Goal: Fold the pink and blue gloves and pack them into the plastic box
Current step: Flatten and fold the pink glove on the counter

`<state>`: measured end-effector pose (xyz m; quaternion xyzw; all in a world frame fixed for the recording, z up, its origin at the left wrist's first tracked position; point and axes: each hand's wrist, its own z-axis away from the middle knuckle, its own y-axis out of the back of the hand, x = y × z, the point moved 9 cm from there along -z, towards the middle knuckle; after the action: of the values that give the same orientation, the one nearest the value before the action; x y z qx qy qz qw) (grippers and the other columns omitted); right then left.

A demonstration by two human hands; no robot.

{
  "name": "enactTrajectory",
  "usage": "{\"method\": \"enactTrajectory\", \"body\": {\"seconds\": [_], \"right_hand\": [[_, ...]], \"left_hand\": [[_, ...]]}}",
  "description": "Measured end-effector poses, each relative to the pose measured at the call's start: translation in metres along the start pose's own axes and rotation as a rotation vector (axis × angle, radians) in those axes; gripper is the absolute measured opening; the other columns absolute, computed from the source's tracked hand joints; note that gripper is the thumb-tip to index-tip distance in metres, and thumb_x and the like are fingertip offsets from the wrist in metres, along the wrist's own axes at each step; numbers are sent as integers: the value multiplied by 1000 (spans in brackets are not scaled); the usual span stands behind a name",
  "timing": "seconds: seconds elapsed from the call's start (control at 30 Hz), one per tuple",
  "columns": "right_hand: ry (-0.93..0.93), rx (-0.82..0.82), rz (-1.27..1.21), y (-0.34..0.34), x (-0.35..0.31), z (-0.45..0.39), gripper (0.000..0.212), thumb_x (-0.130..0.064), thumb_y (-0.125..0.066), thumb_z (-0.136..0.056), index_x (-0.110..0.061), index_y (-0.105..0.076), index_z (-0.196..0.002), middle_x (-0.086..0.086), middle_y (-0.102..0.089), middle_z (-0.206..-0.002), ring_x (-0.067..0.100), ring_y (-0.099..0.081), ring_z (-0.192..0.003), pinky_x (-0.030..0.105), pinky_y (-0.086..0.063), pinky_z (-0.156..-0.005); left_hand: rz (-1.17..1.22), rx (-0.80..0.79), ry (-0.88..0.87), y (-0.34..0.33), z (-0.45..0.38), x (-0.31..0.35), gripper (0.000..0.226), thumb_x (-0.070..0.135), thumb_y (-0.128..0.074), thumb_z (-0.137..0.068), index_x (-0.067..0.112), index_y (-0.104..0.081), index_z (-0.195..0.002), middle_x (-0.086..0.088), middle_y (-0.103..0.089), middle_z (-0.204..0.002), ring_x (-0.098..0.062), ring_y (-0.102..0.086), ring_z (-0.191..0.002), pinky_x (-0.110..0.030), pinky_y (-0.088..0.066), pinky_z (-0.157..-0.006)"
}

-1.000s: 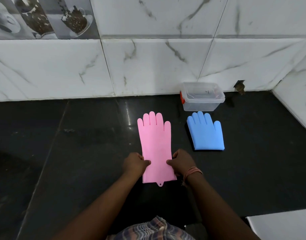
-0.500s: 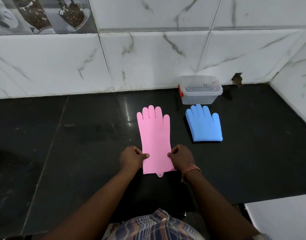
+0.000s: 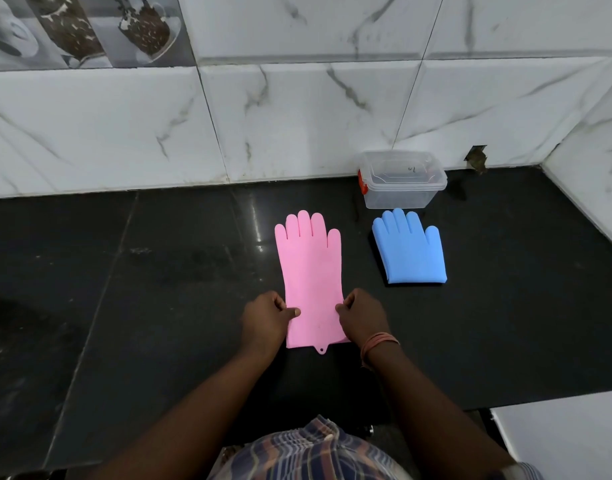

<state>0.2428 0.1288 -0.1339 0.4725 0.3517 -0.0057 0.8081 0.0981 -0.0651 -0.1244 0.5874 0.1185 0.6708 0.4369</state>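
I'm seeing both hands pinching the pink glove (image 3: pixel 311 282) — left hand (image 3: pixel 267 320), right hand (image 3: pixel 361 318) — fingers gripping its cuff edges.

Both forearms are bare, with no sleeves in view. The left hand (image 3: pixel 268 318) wears nothing. Just behind the right hand (image 3: pixel 361 318), a band of thin reddish-orange threads (image 3: pixel 379 344) circles the wrist. At the near edge shows a checked cloth garment in blue, brown and white stripes (image 3: pixel 308 452).

Plastic box (image 3: pixel 401 183) marking illegible
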Motion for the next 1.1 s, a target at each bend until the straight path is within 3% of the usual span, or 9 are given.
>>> {"method": "enactTrajectory", "body": {"seconds": [0.33,0.43,0.5,0.67,0.77,0.83,0.93,1.03,1.1], "right_hand": [[124,65,132,9,-17,-9,23,-35,-66,-90,-27,-47,-80,-7,-58,-77,6,-53,-67,23,-38,-55],[207,87,106,7,-32,-14,11,-28,-64,-93,-25,-59,-103,-3,-62,-106,12,-61,-90,28,-53,-78],[252,77,115,2,-38,-17,29,-24,-62,-96,-21,-60,-124,0,-59,-124,18,-60,-110,33,-52,-95],[316,132,152,-1,-44,-21,31,-23,-60,-97,-21,-60,-128,0,-55,-129,16,-54,-115,30,-48,-99],[356,200,174,2,-51,-25,34,-29,-58,-98,-20,-59,-131,1,-54,-132,18,-52,-121,33,-45,-105],[394,199,182,0,-61,-32,41,-31,-53,-100,-20,-52,-140,6,-49,-147,25,-45,-137,39,-35,-115],[489,76,276,-16,-74,-50,56,-33,-38,-106,-19,-23,-158,6,-11,-168,28,-7,-155,41,-6,-123],[542,-27,359,-33,-73,-64,61,-39,-23,-107,-23,1,-160,1,18,-164,26,13,-154,42,8,-124],[551,-8,390,-37,-70,-68,61,-44,-17,-105,-28,6,-160,0,18,-165,25,16,-154,44,7,-125]], "left_hand": [[-97,13,-81,-1,-9,6,23,38,-79,-84,24,-61,-89,9,-66,-80,-9,-62,-72,-28,-44,-59],[-71,21,-98,-2,-18,13,17,30,-77,-88,24,-66,-99,10,-67,-86,-8,-61,-74,-28,-44,-61],[-25,20,-85,-3,-22,14,14,23,-79,-86,21,-70,-96,7,-72,-88,-5,-61,-72,-26,-48,-61],[-47,-14,-71,-7,-27,9,23,30,-85,-80,26,-64,-90,14,-68,-83,-3,-64,-74,-37,-61,-74],[-157,72,-212,-2,-30,20,44,42,-81,-82,28,-61,-119,5,-66,-116,-13,-65,-101,-34,-58,-84],[-245,134,-361,-2,-34,40,59,48,-67,-94,24,-50,-145,-1,-58,-143,-24,-57,-128,-42,-52,-105],[-466,70,-570,-24,-45,70,69,55,-33,-105,19,-23,-163,-6,-19,-171,-32,-17,-158,-46,-19,-127],[-634,-53,-588,-48,-60,60,85,72,2,-96,22,4,-165,-1,18,-169,-31,14,-159,-46,8,-127],[-638,-38,-585,-52,-66,49,86,74,4,-95,24,8,-164,0,20,-169,-30,14,-159,-48,9,-128]]}}
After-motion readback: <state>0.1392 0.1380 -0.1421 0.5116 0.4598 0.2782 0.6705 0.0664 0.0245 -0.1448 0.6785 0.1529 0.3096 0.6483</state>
